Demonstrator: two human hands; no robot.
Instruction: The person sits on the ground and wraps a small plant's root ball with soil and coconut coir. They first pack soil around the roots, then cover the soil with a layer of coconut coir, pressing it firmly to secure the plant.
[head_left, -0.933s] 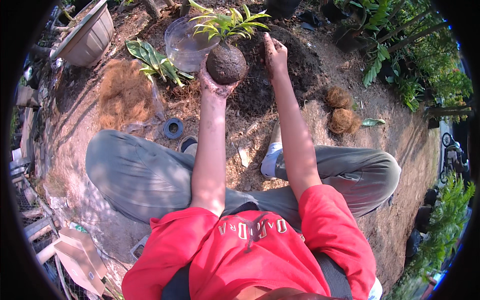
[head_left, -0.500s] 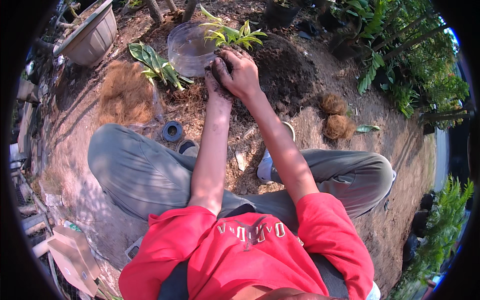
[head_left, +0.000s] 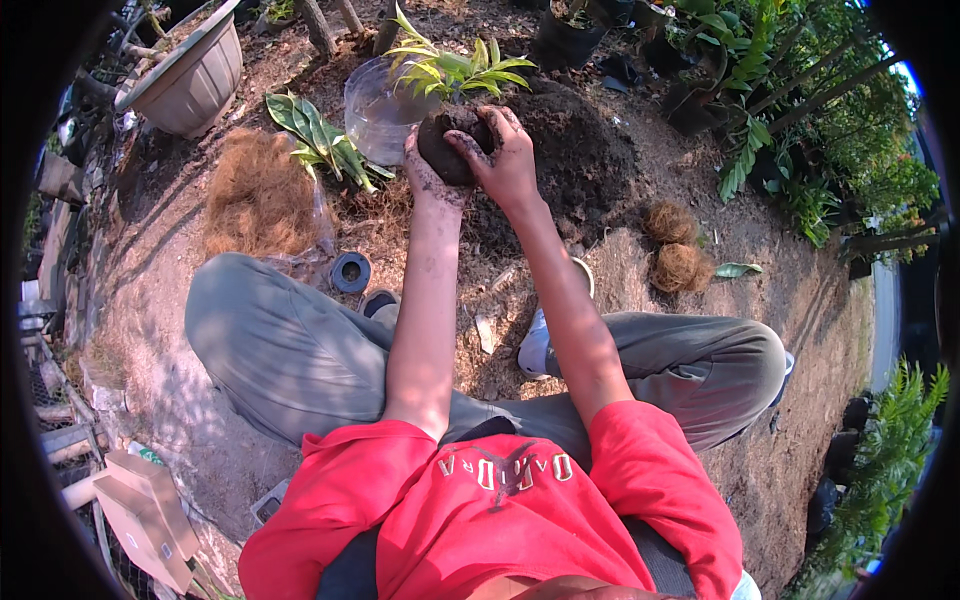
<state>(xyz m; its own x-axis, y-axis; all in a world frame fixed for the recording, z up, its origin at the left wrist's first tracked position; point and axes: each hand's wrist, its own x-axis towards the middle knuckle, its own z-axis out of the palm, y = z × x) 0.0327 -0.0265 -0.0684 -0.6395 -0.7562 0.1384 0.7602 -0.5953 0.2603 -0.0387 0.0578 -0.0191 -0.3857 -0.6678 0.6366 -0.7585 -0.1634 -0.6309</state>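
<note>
Between my two hands is a dark, round ball of soil [head_left: 446, 150], with a leafy green plant [head_left: 455, 72] rising from its far side. My left hand [head_left: 428, 178], smeared with mud, cups the ball from the left and below. My right hand [head_left: 508, 160] presses on its right side, thumb and fingers curved over the surface. The undersides of both hands and the plant's roots are hidden. Just beyond my left hand stands a clear plastic basin [head_left: 375, 115]. A heap of dark soil [head_left: 580, 145] lies right of my right hand.
Brown coconut fibre [head_left: 258, 190] and cut green leaves [head_left: 315, 138] lie at the left, near a small dark roll [head_left: 350, 271]. Two fibre balls [head_left: 680, 267] sit at the right. A large planter [head_left: 190, 80] stands far left, a black pot [head_left: 568, 38] at the back, a cardboard box [head_left: 148, 515] near left.
My hands have shifted from being clasped closely over the soil to lying at its sides, so more of the ball shows. My right hand has moved slightly right and its fingers have spread.
</note>
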